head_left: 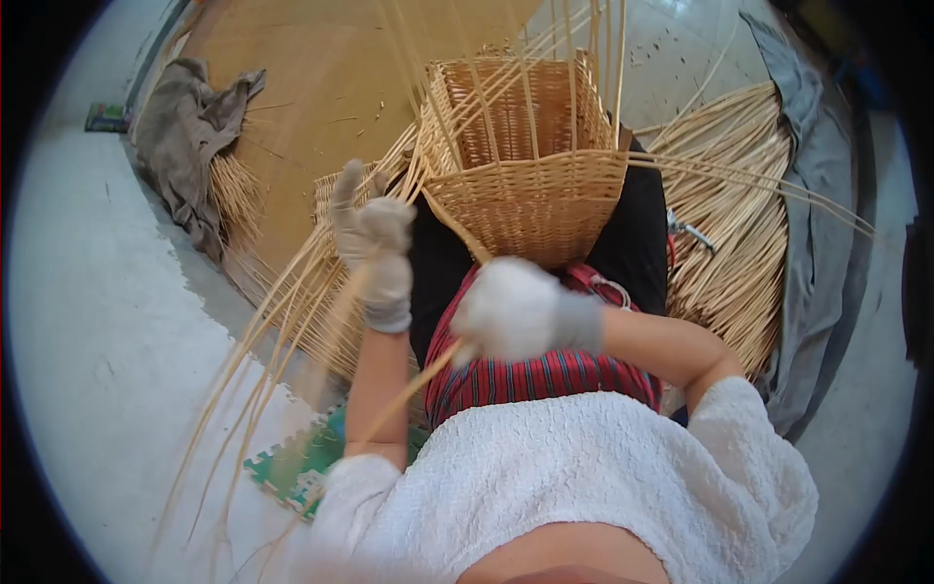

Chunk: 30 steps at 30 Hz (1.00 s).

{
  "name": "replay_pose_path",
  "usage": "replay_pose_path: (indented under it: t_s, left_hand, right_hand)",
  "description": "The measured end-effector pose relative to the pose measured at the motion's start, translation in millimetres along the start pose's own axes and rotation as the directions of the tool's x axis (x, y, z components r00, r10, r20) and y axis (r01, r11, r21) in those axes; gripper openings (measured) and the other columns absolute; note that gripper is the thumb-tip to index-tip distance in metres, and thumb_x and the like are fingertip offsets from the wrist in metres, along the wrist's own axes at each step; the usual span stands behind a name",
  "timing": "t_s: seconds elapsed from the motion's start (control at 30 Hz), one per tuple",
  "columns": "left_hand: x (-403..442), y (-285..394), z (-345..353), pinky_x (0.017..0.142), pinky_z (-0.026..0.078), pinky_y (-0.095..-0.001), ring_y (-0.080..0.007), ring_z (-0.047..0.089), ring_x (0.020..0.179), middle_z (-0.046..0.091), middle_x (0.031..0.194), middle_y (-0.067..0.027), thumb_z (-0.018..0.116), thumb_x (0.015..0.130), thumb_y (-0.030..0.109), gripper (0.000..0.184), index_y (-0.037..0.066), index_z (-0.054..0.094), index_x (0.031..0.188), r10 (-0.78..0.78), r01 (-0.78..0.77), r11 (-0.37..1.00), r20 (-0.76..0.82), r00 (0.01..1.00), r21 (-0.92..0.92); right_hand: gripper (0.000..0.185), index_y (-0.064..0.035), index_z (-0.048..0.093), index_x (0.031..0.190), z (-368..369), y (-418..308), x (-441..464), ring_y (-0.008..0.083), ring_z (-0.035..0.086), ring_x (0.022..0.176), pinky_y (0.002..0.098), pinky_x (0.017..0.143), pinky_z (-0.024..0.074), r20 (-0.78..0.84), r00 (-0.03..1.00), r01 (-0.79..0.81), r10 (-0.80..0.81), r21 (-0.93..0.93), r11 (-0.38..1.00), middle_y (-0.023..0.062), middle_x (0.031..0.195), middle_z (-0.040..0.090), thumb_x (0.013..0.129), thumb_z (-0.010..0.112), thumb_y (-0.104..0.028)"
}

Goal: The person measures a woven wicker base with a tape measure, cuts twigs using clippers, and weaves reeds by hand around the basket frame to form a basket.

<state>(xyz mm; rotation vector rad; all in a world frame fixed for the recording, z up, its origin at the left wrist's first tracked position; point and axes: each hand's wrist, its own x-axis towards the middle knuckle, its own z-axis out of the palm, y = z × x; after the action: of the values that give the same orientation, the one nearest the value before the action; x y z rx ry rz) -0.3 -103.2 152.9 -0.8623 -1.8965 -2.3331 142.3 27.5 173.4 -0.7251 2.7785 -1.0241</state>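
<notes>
The wicker basket (530,200) rests in the lap, its inside facing away and tall stakes rising from its near edge. My right hand (520,310), in a white glove, is closed around a thick willow strand (413,387). From the hand, this strand runs down to the lower left, and another length slants up to the basket's left corner. My left hand (374,243), also gloved, is raised beside the basket's left side with one finger stretched up and apart. A blurred strand passes in front of its wrist; I see nothing clearly held in it.
Long loose strands (268,355) fan out to the left, and several stick out right of the basket. A large pile of willow rods (735,224) lies on the right beside grey cloth (822,243). Clippers (691,232) lie there. More cloth (190,131) covers rods on the left.
</notes>
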Motion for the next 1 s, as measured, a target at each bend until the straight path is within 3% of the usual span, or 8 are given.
replay_pose_path:
  t_s: [0.07,0.1,0.13,0.27,0.37,0.7,0.83,1.0]
  left_hand:
    - [9,-16,-32,0.107,0.044,-0.0483,-0.014,0.051,0.064,0.045,0.058,0.0011,0.048,0.105,0.038,0.042,0.003,0.064,0.122,-0.13,0.137,0.939,0.042,0.991,-0.315]
    - [4,-27,-48,0.107,0.045,-0.0471,-0.013,0.048,0.06,0.037,0.055,0.0023,0.044,0.106,0.041,0.044,0.002,0.063,0.117,-0.189,0.18,0.926,0.006,0.982,-0.331]
    - [2,-32,-56,0.106,0.046,-0.0459,-0.0119,0.044,0.056,0.03,0.052,0.0035,0.039,0.107,0.043,0.047,0.001,0.061,0.111,-0.242,0.217,0.912,-0.029,0.97,-0.348]
    - [-38,-35,-27,0.107,0.045,-0.0396,-0.0155,0.059,0.074,0.063,0.081,-0.0042,0.048,0.105,0.042,0.044,0.001,0.059,0.116,-0.175,0.15,0.965,-0.104,0.979,-0.215]
    - [-50,-35,18,0.115,0.032,-0.0407,-0.0272,0.048,0.128,0.049,0.142,-0.0182,0.059,0.102,0.02,0.042,-0.006,0.052,0.133,-0.095,0.128,0.959,-0.135,0.986,0.254]
    - [9,-129,11,0.089,0.056,-0.0276,-0.0186,0.064,0.105,0.062,0.119,-0.0106,0.086,0.08,0.024,0.071,0.0,0.047,0.135,-0.4,0.393,0.917,0.195,0.896,0.075]
    - [10,-125,19,0.09,0.055,-0.0334,-0.0188,0.063,0.104,0.063,0.118,-0.0106,0.086,0.079,0.019,0.065,0.0,0.051,0.131,-0.401,0.406,0.914,0.123,0.908,-0.015]
    - [5,-137,19,0.09,0.054,-0.0302,-0.0181,0.062,0.105,0.065,0.12,-0.0098,0.082,0.084,0.011,0.052,0.001,0.056,0.128,-0.513,0.516,0.856,0.07,0.856,-0.038]
  right_hand:
    - [0.031,-0.0062,0.064,0.081,-16,82,-22,0.0269,0.056,0.051,0.0384,0.062,0.0523,-0.69,0.723,-0.002,-0.048,-0.071,0.998,0.008,0.055,0.05,0.095,0.061,-0.033]
    - [0.033,-0.005,0.062,0.084,-20,129,-29,0.0232,0.056,0.056,0.0366,0.065,0.0522,-0.712,0.613,0.231,0.342,0.576,0.784,0.006,0.059,0.049,0.1,0.054,-0.033]
    - [0.036,-0.0038,0.06,0.087,-16,162,-34,0.0195,0.055,0.06,0.0348,0.069,0.0521,-0.457,0.597,0.471,0.659,0.865,0.174,0.004,0.063,0.049,0.105,0.048,-0.032]
    - [0.035,-0.0034,0.061,0.094,-5,166,-37,0.014,0.054,0.07,0.0328,0.075,0.0514,-0.659,0.576,0.512,0.484,0.752,0.415,-0.0002,0.075,0.05,0.109,0.043,-0.03]
    - [0.015,-0.0013,0.062,0.113,-29,129,-46,0.0145,0.065,0.084,0.0316,0.084,0.0552,-0.562,0.424,0.098,0.71,0.808,0.581,0.0036,0.093,0.063,0.103,0.056,-0.011]
    - [0.013,-0.0025,0.066,0.109,-8,116,-35,0.0164,0.069,0.089,0.0311,0.084,0.0564,-0.68,0.221,-0.133,0.699,0.689,0.713,0.0071,0.099,0.071,0.1,0.057,-0.004]
    - [0.01,-0.0019,0.069,0.1,-2,69,-18,0.0273,0.072,0.087,0.0368,0.076,0.0564,-0.831,0.551,-0.044,0.079,0.065,0.997,0.0143,0.097,0.072,0.095,0.061,-0.005]
    - [0.033,-0.0064,0.064,0.122,-114,133,103,0.027,0.069,0.1,0.0356,0.087,0.0526,-0.663,0.627,-0.233,0.409,0.342,0.911,0.0163,0.108,0.071,0.099,0.058,-0.029]
